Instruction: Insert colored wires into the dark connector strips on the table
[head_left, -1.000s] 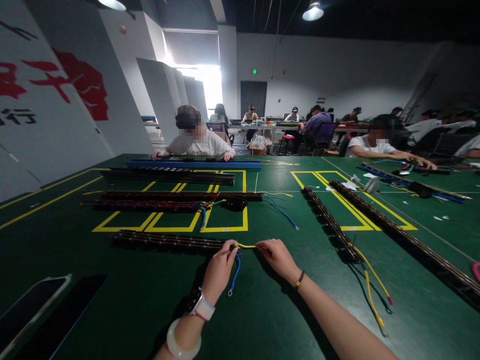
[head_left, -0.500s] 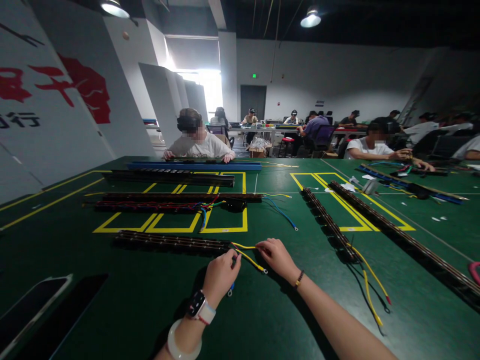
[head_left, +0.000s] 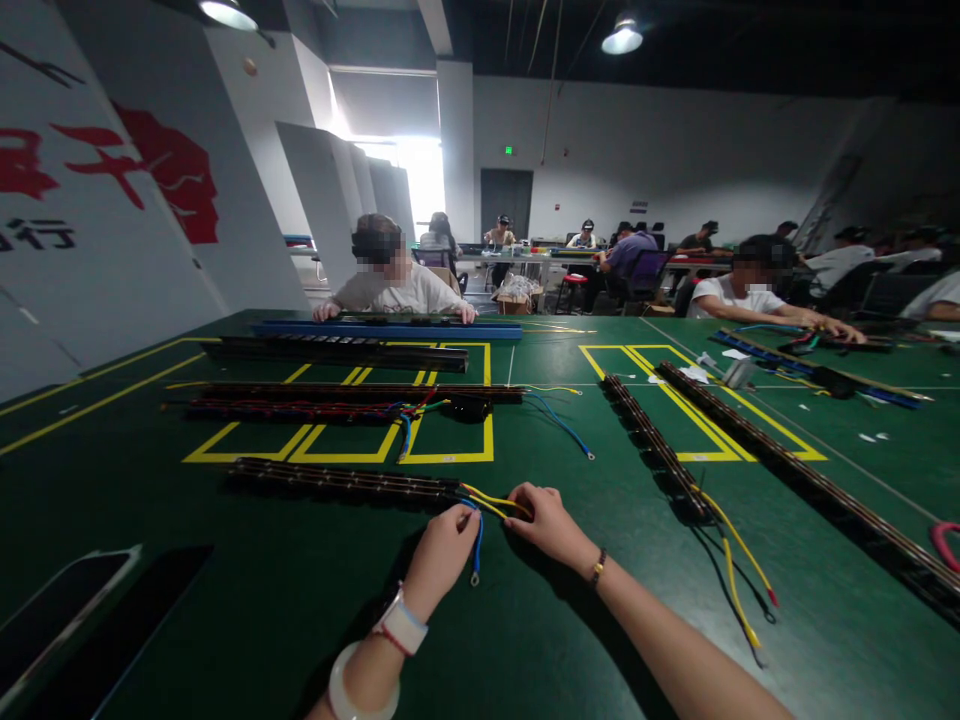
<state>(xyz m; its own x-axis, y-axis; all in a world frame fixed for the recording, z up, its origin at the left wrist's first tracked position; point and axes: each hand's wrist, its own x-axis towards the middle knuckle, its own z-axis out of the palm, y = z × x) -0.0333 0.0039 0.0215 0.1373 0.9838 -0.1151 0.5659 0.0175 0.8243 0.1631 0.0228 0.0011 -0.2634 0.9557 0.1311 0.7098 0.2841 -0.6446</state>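
A dark bar-shaped assembly point(head_left: 345, 480) lies crosswise in front of me, with wires leaving its right end. My right hand point(head_left: 553, 528) is pinched on the yellow wires point(head_left: 491, 497), whose ends are hidden by the fingers. My left hand point(head_left: 441, 560) is closed beside that end, thumb and fingertip on a blue wire point(head_left: 478, 545). The blue wire hangs toward me and ends in a ring terminal point(head_left: 474, 578).
Beyond lie two wired bars point(head_left: 360, 393) and a black channel point(head_left: 337, 353) over yellow tape outlines. Two more bars point(head_left: 652, 440) point(head_left: 795, 470) slant at right. Dark panels point(head_left: 150, 610) lie at left. Two people point(head_left: 397, 285) point(head_left: 761, 290) work across the table.
My right hand has gathered both yellow wires, where one lay loose before. The blue wire now shows in front of my left fingers. The person at right has reached farther right.
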